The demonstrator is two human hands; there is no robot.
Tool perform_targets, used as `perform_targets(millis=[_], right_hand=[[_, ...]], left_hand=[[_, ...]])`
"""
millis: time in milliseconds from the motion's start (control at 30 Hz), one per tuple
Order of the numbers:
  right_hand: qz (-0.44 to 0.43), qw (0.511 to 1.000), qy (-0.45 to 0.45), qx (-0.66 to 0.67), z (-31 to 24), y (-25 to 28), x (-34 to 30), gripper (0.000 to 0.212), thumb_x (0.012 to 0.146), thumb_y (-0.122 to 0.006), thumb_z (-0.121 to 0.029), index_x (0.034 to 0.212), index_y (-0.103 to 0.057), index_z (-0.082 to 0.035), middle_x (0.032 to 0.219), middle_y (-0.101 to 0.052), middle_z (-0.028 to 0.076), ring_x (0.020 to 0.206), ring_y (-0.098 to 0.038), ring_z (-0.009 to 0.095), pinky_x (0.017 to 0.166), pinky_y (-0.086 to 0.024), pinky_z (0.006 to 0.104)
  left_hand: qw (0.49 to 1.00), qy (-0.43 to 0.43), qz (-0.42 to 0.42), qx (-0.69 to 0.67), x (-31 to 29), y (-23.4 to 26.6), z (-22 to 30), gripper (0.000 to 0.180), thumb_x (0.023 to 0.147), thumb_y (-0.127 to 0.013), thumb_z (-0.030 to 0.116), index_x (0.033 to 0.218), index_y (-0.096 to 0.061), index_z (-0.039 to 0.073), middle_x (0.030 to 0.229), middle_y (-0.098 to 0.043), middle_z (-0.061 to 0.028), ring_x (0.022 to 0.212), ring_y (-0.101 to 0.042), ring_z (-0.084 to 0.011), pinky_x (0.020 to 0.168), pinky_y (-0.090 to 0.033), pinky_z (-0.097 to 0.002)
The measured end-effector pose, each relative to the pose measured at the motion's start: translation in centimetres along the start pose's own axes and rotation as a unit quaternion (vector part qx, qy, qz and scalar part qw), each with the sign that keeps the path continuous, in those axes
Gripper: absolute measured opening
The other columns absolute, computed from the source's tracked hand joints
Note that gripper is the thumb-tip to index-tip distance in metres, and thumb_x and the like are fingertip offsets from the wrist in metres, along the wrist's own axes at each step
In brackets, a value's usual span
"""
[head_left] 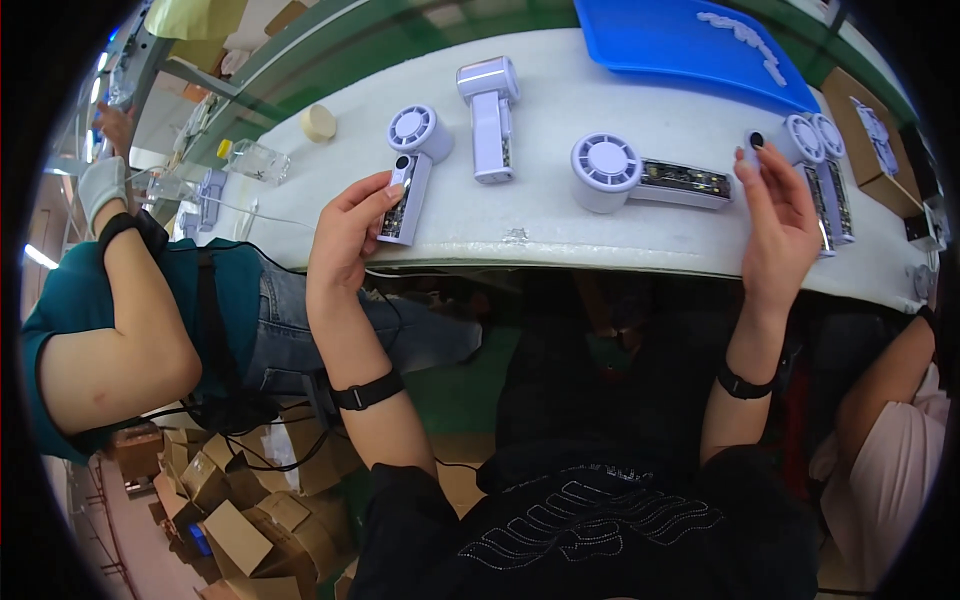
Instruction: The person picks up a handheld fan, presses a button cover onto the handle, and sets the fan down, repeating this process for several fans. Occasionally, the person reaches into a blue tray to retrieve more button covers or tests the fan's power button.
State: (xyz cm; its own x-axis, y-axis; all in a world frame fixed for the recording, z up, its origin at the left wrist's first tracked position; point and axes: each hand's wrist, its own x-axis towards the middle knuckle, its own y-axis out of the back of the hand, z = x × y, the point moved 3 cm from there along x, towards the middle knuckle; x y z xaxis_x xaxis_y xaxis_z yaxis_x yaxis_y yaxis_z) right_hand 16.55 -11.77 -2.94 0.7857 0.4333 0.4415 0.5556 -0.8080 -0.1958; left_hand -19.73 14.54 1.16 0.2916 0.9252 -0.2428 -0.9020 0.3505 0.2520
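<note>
My left hand (347,225) is closed on the handle of a lavender handheld fan (418,172), with the thumb near a dark oval on its upper part. The handle's front is partly uncovered, showing the circuit inside. In my right hand (782,225), thumb and fingertips pinch a small lavender piece with a dark oval (755,140); most of it is hidden behind the fingers. Between my hands lie another fan with a bare circuit board (655,178) and a fan turned on its side (490,120). Two more open-handled fans (832,185) lie right of my right hand.
At the back is a blue tray (680,50) with white pieces. A cardboard box (870,150) stands at the far right. Tape (318,123) and a yellow-capped bottle (258,160) are at the left. People sit on both sides; cartons (250,520) pile up below left.
</note>
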Motion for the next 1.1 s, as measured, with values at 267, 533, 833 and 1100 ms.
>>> perform_targets(millis=[267, 533, 833, 1100], right_hand=[[-0.067, 0.994, 0.076, -0.042, -0.7, -0.3, 0.2, 0.028, 0.098, -0.069, 0.008, 0.126, -0.067, 0.005, 0.137, -0.062, 0.015, 0.117, -0.067, 0.021, 0.099, -0.054, 0.0302], [-0.174, 0.953, 0.149, -0.199, -3.0, -2.3, -0.4, 0.023, 0.094, -0.073, 0.005, 0.117, -0.073, 0.003, 0.121, -0.071, 0.015, 0.115, -0.068, 0.022, 0.095, -0.055, 0.0325], [-0.238, 0.937, 0.151, -0.208, -3.2, -3.5, -0.1, 0.017, 0.092, -0.073, 0.003, 0.109, -0.077, 0.002, 0.113, -0.077, 0.015, 0.109, -0.072, 0.025, 0.090, -0.058, 0.0332], [-0.239, 0.955, 0.057, -0.164, -3.4, -3.3, 0.2, 0.019, 0.093, -0.072, 0.004, 0.111, -0.077, 0.003, 0.113, -0.078, 0.015, 0.103, -0.074, 0.024, 0.085, -0.059, 0.0321]], left_hand=[[0.916, -0.306, 0.260, -0.014, -3.3, -6.6, 3.0, 0.030, 0.093, -0.077, 0.017, 0.118, -0.075, 0.000, 0.092, -0.063, 0.0005, 0.073, -0.055, -0.0087, 0.064, -0.045, -0.0261], [0.787, -0.603, 0.001, 0.129, -4.6, -18.3, 7.5, 0.022, 0.090, -0.073, 0.007, 0.111, -0.074, 0.001, 0.115, -0.072, -0.0125, 0.098, -0.070, -0.0256, 0.088, -0.055, -0.0339], [0.818, -0.527, -0.185, 0.135, -4.6, -20.6, 6.1, 0.017, 0.089, -0.075, 0.007, 0.105, -0.077, 0.001, 0.104, -0.076, -0.0118, 0.101, -0.071, -0.0295, 0.087, -0.057, -0.0381], [0.841, -0.498, -0.187, 0.104, -4.7, -21.0, 5.6, 0.020, 0.086, -0.081, 0.006, 0.105, -0.078, 0.000, 0.104, -0.077, -0.0112, 0.102, -0.070, -0.0256, 0.087, -0.057, -0.0359]])
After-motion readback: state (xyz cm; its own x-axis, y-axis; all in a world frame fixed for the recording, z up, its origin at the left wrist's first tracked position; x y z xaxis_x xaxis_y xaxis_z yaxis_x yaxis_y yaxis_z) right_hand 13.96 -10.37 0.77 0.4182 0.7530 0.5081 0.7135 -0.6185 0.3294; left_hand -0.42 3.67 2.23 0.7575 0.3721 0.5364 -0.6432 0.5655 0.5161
